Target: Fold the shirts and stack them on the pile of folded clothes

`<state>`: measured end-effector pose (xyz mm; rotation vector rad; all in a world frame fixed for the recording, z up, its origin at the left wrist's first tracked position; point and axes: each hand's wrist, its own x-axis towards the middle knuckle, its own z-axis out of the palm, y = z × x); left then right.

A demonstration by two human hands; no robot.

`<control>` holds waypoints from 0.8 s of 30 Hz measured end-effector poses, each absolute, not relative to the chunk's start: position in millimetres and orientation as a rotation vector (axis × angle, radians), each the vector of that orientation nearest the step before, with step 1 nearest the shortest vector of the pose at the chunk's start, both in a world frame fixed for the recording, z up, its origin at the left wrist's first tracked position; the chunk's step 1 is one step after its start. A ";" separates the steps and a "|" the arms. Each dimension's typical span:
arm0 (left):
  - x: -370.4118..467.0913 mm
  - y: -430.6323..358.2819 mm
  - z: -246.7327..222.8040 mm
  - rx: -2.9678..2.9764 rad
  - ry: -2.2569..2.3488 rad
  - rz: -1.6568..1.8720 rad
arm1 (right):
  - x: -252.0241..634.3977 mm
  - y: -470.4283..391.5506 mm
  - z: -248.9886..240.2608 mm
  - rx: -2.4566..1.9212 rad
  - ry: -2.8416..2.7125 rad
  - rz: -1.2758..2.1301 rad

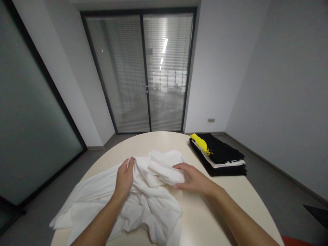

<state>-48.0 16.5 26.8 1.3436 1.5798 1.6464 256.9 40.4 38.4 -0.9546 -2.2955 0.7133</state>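
While left hand point(124, 178) clamps white cloth point(155, 202), right hand point(194, 179) sits parted round its right end; long axis runs left past left hand.

Room to pass lies over the counter point(164, 138) beyond the white cloth point(153, 201), and between cloth and right forearm point(230, 212); the folded black stack point(222, 148) blocks the far right side

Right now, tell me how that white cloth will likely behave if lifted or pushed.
The white cloth is likely floppy, bunching in soft folds between the left hand and the right hand. It's probably light for its spread, looking like plain fabric. Pushed, it would likely crumple rather than roll, given its loose creases across the table.
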 end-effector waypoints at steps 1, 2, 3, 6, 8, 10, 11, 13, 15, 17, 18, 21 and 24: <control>-51.8 17.3 27.0 1.299 1.578 1.668 | 261.5 42.2 35.2 -0.986 -2.370 0.631; -56.2 18.6 27.1 1.256 1.578 1.686 | 265.6 44.7 30.9 -1.030 -2.425 0.559; -61.1 20.1 27.3 1.222 1.580 1.701 | 268.8 47.3 26.2 -1.075 -2.461 0.513; -74.8 26.2 27.2 1.219 1.653 1.699 | 272.0 54.3 15.6 -1.131 -2.465 0.522; -79.7 29.6 25.7 1.320 1.759 1.619 | 270.0 55.9 15.7 -1.113 -2.389 0.604; -79.3 30.4 23.4 1.491 1.878 1.428 | 267.5 54.6 21.5 -1.105 -2.260 0.761; -77.2 29.4 22.2 1.582 1.933 1.290 | 267.0 52.9 25.7 -1.097 -2.195 0.873; -70.0 25.0 20.9 1.742 2.009 0.997 | 267.8 48.3 35.4 -1.054 -2.067 1.152; -60.9 18.5 21.3 1.889 1.964 0.774 | 271.4 43.4 44.7 -0.997 -1.879 1.423; -52.9 12.3 23.2 2.010 1.780 0.682 | 277.0 40.7 52.0 -0.950 -1.616 1.597; -49.9 10.1 24.3 2.029 1.670 0.675 | 280.2 40.9 54.6 -0.933 -1.480 1.620; -46.8 9.3 27.1 1.872 1.437 0.784 | 289.3 49.6 55.6 -0.935 -1.200 1.466; -50.7 15.8 29.3 1.587 1.401 1.099 | 293.2 66.9 46.5 -1.011 -1.120 1.227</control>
